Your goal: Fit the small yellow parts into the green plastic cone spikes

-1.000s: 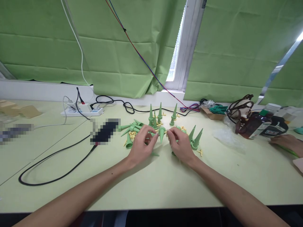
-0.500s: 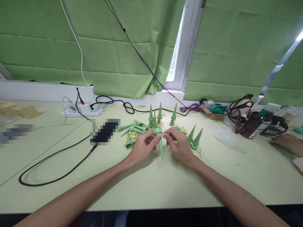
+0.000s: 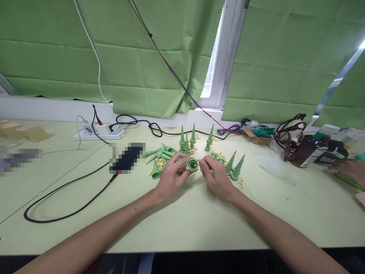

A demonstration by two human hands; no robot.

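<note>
My left hand [image 3: 171, 176] pinches a green cone-shaped spike [image 3: 192, 165] with its round open end turned towards the camera. My right hand [image 3: 217, 176] is closed against the spike's right side, its fingertips pinched on something small that I cannot make out. Behind the hands lies a pile of green spikes [image 3: 159, 156] mixed with small yellow pieces [image 3: 159, 163]. Several spikes [image 3: 194, 137] stand upright further back, and two more spikes [image 3: 235, 166] stand just right of my right hand.
A black cable [image 3: 68, 198] loops across the pale green table [image 3: 182, 220] at left, beside a white power strip [image 3: 98, 133]. Bags and a dark bottle [image 3: 308, 152] sit at right, where another person's hand [image 3: 349, 171] rests. Green curtains hang behind.
The spike in my left hand pointed its tip down half a second ago; now it is turned so its open end faces the camera. Both hands stay in the same spot.
</note>
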